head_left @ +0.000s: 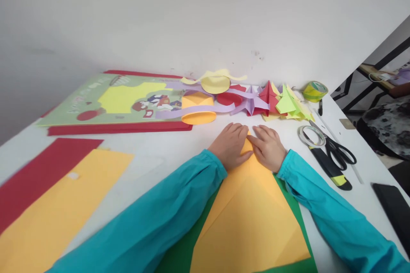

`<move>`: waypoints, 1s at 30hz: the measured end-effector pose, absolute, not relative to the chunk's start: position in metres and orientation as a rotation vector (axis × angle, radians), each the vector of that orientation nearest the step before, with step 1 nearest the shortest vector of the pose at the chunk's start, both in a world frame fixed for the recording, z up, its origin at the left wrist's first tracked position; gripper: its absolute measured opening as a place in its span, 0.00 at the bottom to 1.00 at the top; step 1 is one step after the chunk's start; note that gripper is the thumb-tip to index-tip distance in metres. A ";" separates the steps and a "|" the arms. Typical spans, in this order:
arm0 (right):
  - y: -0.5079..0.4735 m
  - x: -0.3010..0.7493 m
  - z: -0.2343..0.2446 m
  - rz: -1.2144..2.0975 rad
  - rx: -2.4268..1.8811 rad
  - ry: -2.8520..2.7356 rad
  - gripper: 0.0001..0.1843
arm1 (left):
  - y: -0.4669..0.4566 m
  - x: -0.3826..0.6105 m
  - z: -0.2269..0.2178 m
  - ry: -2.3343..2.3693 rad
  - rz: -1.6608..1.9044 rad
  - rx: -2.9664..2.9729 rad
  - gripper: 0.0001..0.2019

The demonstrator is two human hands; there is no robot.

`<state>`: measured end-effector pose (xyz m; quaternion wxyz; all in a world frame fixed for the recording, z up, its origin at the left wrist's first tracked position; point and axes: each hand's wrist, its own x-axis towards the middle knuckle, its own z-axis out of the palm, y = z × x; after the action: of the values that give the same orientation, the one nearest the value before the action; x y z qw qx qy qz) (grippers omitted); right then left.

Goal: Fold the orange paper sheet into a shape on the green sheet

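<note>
An orange paper sheet (250, 217) lies on a green sheet (179, 251) on the white table, its far end folded into a point. My left hand (231, 144) presses flat on the left side of that point, fingers stretched out. My right hand (268, 146) presses on the right side, index finger extended along the crease at the tip. Both arms wear teal sleeves. Neither hand grips anything; they rest on the paper.
Scissors (336, 151), a tape ring (311, 135) and a black-yellow cutter (331, 169) lie right. Folded paper shapes (282, 102) and a tape roll (314, 90) sit by the wall. Orange (54, 213) and red sheets (38, 170) lie left, a green booklet (115, 102) behind. A black phone (395, 211) is far right.
</note>
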<state>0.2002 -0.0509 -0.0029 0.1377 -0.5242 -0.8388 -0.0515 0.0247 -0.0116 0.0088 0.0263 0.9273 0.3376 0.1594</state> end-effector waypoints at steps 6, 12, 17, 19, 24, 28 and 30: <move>-0.054 0.196 0.000 -0.152 -1.630 -2.425 0.20 | -0.008 0.023 0.006 1.023 0.506 2.855 0.31; -0.052 0.196 0.001 -0.078 -1.506 -2.511 0.20 | -0.005 0.021 0.001 1.010 0.480 2.869 0.35; -0.051 0.194 0.002 -0.049 -1.512 -2.509 0.19 | -0.007 0.021 0.002 1.028 0.490 2.869 0.35; -0.051 0.194 0.002 -0.051 -1.525 -2.505 0.19 | -0.008 0.021 0.003 1.030 0.500 2.882 0.34; -0.051 0.194 0.002 -0.055 -1.552 -2.502 0.20 | -0.009 0.021 0.005 1.037 0.480 2.912 0.35; -0.052 0.193 0.003 -0.083 -1.580 -2.507 0.19 | -0.008 0.020 0.007 1.042 0.466 2.937 0.35; -0.052 0.193 0.003 -0.086 -1.589 -2.505 0.19 | -0.008 0.019 0.007 1.037 0.458 2.945 0.36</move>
<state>0.1934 -0.0519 0.0030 0.0868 -0.5335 -0.8408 -0.0289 0.0193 -0.0077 0.0075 -0.0070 0.9333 0.3285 0.1452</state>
